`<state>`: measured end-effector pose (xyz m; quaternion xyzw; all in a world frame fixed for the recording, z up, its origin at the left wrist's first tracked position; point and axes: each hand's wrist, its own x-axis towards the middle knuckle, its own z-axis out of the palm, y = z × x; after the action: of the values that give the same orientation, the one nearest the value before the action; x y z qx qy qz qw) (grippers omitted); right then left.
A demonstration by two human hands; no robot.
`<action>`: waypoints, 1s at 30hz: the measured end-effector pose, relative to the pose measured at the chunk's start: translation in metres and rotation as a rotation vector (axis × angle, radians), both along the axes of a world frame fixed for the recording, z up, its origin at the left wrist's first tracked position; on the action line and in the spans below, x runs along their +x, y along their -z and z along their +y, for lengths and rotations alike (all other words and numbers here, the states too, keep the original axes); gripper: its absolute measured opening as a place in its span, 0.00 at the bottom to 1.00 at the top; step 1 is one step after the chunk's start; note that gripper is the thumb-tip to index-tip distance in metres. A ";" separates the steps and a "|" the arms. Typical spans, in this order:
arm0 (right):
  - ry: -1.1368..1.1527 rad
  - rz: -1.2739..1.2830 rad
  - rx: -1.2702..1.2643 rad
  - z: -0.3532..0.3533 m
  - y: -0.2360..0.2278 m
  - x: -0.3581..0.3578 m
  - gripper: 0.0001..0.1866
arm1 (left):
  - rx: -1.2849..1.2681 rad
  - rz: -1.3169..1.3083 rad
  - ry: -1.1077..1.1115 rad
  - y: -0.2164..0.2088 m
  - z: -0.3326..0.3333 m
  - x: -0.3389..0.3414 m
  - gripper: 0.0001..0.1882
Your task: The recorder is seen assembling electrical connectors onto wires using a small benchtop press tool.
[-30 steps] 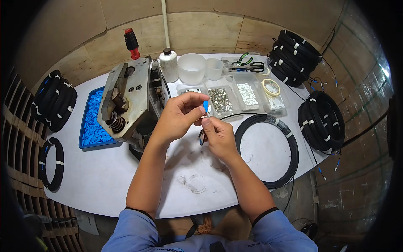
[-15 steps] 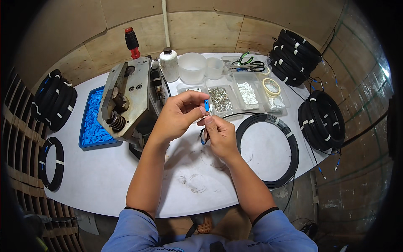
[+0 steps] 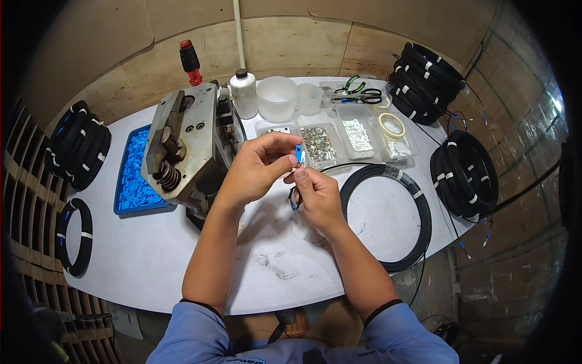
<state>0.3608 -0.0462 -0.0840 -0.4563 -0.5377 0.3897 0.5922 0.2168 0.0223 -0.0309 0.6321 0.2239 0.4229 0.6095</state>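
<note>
Just between the two hands, above the tabletop (image 3: pixel 267 282), a small blue connector piece (image 3: pixel 298 151) stands out at the left hand's (image 3: pixel 254 173) fingertips, with the right hand (image 3: pixel 319 199) right below and beside it. The piece is narrow, bright blue and roughly upright, and a whitish bit shows along its right side; finer detail is too small to tell. The left hand is narrowed to a pinch, thumb and forefinger pressing on the blue piece, the forefinger arched over from above. The right hand is also drawn in, thumb uppermost and pointing toward the left fingertips, closed about black cable (image 3: pixel 345 165); the exact point of its grip is hidden by the fingers. A blue-tipped end (image 3: pixel 294 203) pokes out on that hand's left side. Both forearms rise from the lower edge and converge, between a metal press (image 3: pixel 194 136) on the left and a black coil (image 3: pixel 425 224) on the right.
</note>
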 end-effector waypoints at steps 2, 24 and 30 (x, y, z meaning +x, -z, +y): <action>0.006 -0.005 0.001 0.000 0.000 0.001 0.23 | -0.001 -0.006 0.003 0.000 0.000 0.001 0.15; -0.012 -0.024 0.014 -0.001 -0.001 0.000 0.21 | -0.059 -0.053 0.023 -0.001 -0.003 0.007 0.10; -0.024 0.003 0.037 0.000 -0.001 0.001 0.16 | 0.003 -0.043 -0.099 -0.002 -0.003 0.008 0.10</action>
<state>0.3616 -0.0460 -0.0828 -0.4382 -0.5497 0.3873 0.5966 0.2248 0.0193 -0.0291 0.6120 0.2408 0.4664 0.5915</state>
